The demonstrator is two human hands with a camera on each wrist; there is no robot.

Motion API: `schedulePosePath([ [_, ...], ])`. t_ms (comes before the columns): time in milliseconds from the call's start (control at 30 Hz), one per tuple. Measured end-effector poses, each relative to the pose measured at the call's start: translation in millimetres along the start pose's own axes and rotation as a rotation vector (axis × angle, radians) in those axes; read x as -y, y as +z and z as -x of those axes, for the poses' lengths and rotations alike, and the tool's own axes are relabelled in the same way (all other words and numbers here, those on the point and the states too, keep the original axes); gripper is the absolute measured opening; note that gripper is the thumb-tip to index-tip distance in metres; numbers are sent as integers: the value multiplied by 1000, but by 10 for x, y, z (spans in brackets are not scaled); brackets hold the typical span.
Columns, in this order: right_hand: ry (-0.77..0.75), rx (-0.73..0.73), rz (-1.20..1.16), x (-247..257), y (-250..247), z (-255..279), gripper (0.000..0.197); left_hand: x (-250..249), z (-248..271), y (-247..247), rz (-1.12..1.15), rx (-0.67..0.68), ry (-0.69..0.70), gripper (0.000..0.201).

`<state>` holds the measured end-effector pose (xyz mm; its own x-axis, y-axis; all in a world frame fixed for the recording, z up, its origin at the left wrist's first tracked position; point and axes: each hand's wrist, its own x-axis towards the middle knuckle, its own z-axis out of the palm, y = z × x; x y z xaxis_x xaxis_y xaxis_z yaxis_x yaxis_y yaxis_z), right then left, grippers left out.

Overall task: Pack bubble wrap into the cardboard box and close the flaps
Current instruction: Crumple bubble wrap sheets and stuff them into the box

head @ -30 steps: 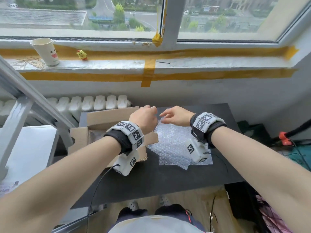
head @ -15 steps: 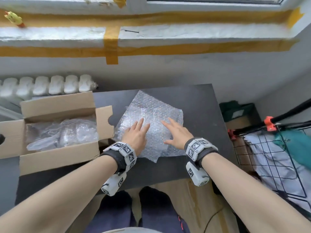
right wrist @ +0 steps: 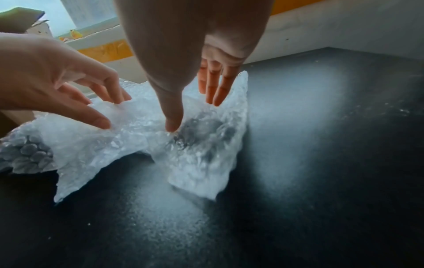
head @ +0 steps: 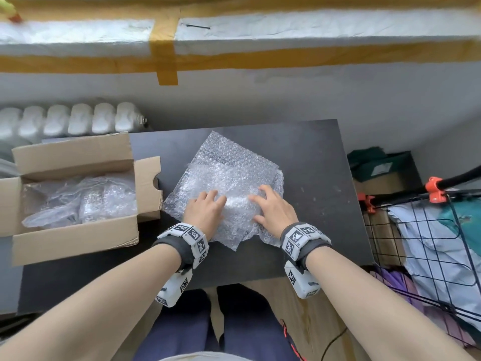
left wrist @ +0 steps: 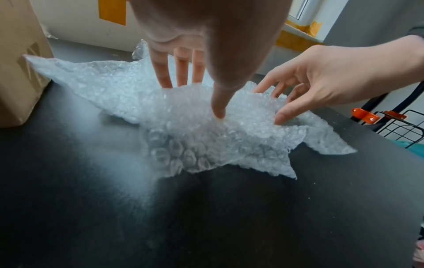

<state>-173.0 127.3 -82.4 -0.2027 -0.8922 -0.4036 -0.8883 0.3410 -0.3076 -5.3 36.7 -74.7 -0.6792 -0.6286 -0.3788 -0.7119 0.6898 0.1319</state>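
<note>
Head view, table: my black rectangular tabletop [head: 307, 230] carries everything; half a second ago the same layout, only the camera now sits a little closer.
Box: the open brown cardboard box [head: 75, 238] stands at the table's left end, flaps out, already holding crumpled clear wrap; unchanged from half a second ago.
Sheet: the clear bubble wrap sheet [head: 229, 168] lies right of the box, its left corner just beside the box wall. Half a second ago it lay flat under my palms; now its near part is bunched up into a ridge between my hands.
Meaning: I judge that gathering has begun; this sheet is not yet in the box, and the flaps are not yet closed.
Left hand [head: 205, 209]: palm down on the near left part of the sheet, fingers [left wrist: 181, 68] bent over the ridge, thumb dug into its near face, pinching the wrap.
Right hand [head: 273, 207]: palm down beside it, fingers [right wrist: 215, 87] arched over the far side of the ridge, thumb pressed in, also pinching wrap.
Change in pose: both hands have gone from flat and spread to clawed.
</note>
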Motion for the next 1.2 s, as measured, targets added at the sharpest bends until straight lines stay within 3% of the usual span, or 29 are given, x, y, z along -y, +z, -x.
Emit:
schedulePosePath([
  [133,-32,-109,-57,10,-21,48,19,-39,34,-73,-10,9,21,37],
  [300,-6,-187,-152,10,-183,109,18,-113,81,-292,118,-80,46,38],
  [467,-15,-360,-212,45,-505,185,15,-187,122,-676,270,-267,60,37],
  [633,-108,-584,-264,280,-973,184,11,-63,185,-1095,331,-476,101,28],
  [767,-222,-681,-270,663,-1304,98,12,203,318,-1432,367,-631,120,22],
  [933,-377,-697,-294,1312,-1409,-49,11,733,681,-1614,347,-742,88,19],
  [1200,-550,-510,-243,2354,-1117,-235,12,1691,1308,-1462,343,-741,-50,22],
])
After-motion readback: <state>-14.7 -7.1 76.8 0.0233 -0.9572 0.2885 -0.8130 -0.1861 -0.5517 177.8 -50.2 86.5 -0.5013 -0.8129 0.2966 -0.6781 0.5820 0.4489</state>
